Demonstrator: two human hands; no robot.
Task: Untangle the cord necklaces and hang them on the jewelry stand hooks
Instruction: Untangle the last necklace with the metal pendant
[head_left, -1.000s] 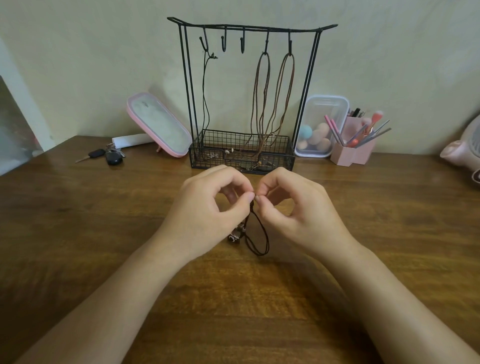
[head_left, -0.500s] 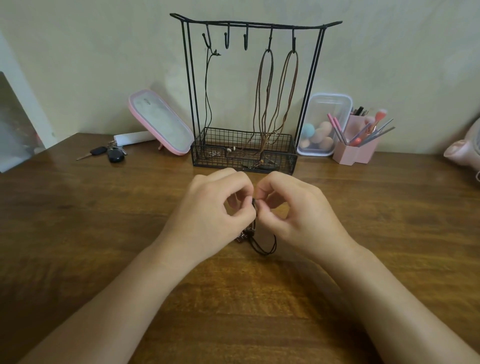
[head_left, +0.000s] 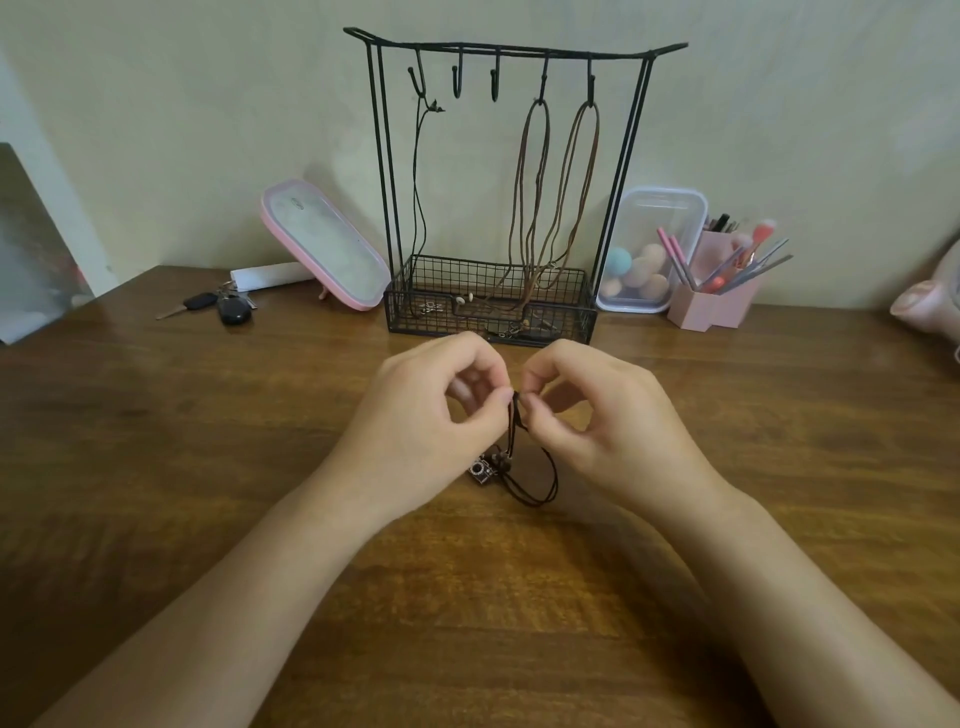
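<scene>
Over the wooden table (head_left: 156, 467), the person's left hand (head_left: 431, 415) and right hand (head_left: 608, 421) meet fingertip to fingertip, both with fingers curled in. Each pinches the same spot of a dark cord necklace (head_left: 540, 493) between thumb and forefinger, and the other fingers are tucked behind. Below the pinch the cord drops in a bunched strand with a loop that reaches the tabletop just in front of the right wrist. A small camera-shaped charm (head_left: 482, 470) and a couple of dark beads sit on the cord beside the left hand's heel. Whether a knot lies under the fingertips cannot be told. Behind the hands, against the wall, stands the black wire jewelry stand (head_left: 382, 156). A thin black cord (head_left: 417, 208) hangs from its leftmost hook, and two brown cord necklaces (head_left: 535, 197) hang from the two rightmost hooks. All three trail into the mesh basket (head_left: 571, 317) at the base. A pink-framed mirror (head_left: 322, 244) leans to the left of the stand, with car keys (head_left: 228, 306) farther left. To its right are a clear tub of makeup sponges (head_left: 654, 249) and a pink brush holder (head_left: 717, 306)
</scene>
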